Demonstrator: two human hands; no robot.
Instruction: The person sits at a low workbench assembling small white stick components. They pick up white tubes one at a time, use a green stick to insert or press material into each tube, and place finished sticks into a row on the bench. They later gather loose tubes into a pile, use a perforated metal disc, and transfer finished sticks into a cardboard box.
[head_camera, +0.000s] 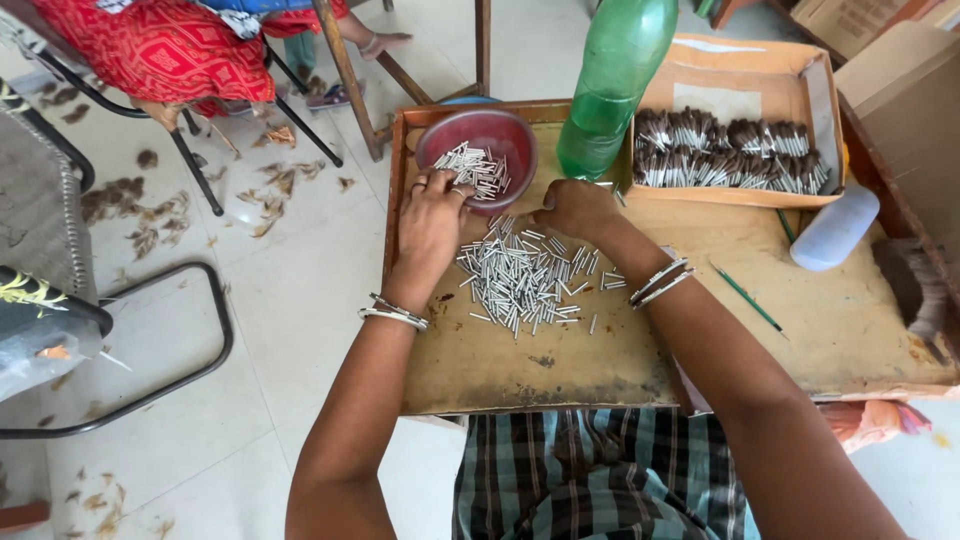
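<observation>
Paper tubes (520, 275) mostly lie heaped mid-worktop (800, 330); few fill the red bowl (480, 140) by its far edge. My left hand (432, 215) pinches some there; my right hand (575, 208) is clenched, contents hidden.

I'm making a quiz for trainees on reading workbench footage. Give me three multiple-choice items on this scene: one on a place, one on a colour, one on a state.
1. Where does the red bowl stand?
A. at the tray's far left corner
B. on the floor
C. inside the cardboard box

2. What colour is the bottle beside the bowl?
A. blue
B. green
C. yellow

3. How do the small white tubes on the tray lie?
A. bundled with string
B. stacked upright
C. loose in a scattered heap

Answers:
1. A, the bowl sits on the wooden tray near its far left corner, by the left hand.
2. B, the plastic bottle is green, just beyond the right hand.
3. C, the tubes lie spread at many angles between the hands.
</observation>
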